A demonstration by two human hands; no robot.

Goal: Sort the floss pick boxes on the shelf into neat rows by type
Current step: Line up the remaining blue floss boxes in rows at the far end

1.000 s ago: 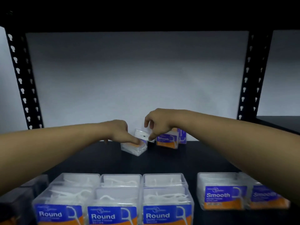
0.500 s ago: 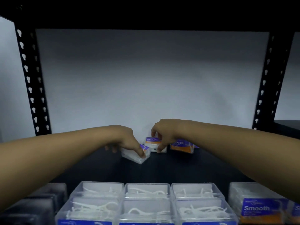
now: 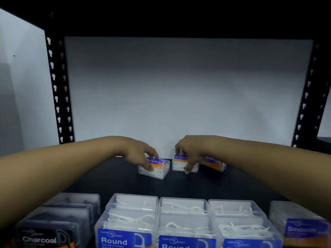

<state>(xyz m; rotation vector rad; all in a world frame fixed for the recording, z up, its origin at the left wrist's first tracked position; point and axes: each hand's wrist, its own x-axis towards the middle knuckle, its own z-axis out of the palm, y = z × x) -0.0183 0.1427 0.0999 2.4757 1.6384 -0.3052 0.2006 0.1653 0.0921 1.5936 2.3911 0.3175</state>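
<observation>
The work surface is a dark shelf board (image 3: 179, 187) inside a black metal rack, with perforated uprights at the far left (image 3: 59, 90) and far right (image 3: 308, 93) and a plain pale wall (image 3: 179, 86) behind. The underside of the shelf above closes off the top of the view in shadow. At the far edge of the board, near the wall, three clear boxes labelled Smooth stand apart from the near stock. The left hand (image 3: 141, 154) grips the left Smooth box (image 3: 155, 169), fingers over its top and thumb on its near face; this box sits skewed on the board. The right hand (image 3: 189, 153) is closed on the middle Smooth box (image 3: 180, 164), thumb pressing its front. A third Smooth box (image 3: 215, 163) lies just beside it to the right, partly hidden by the right wrist. Along the near edge, dark Charcoal boxes (image 3: 53, 226) stand at the left, Round boxes (image 3: 179, 221) in two rows of three fill the centre, and another Smooth box (image 3: 302, 228) stands at the right, blurred.
</observation>
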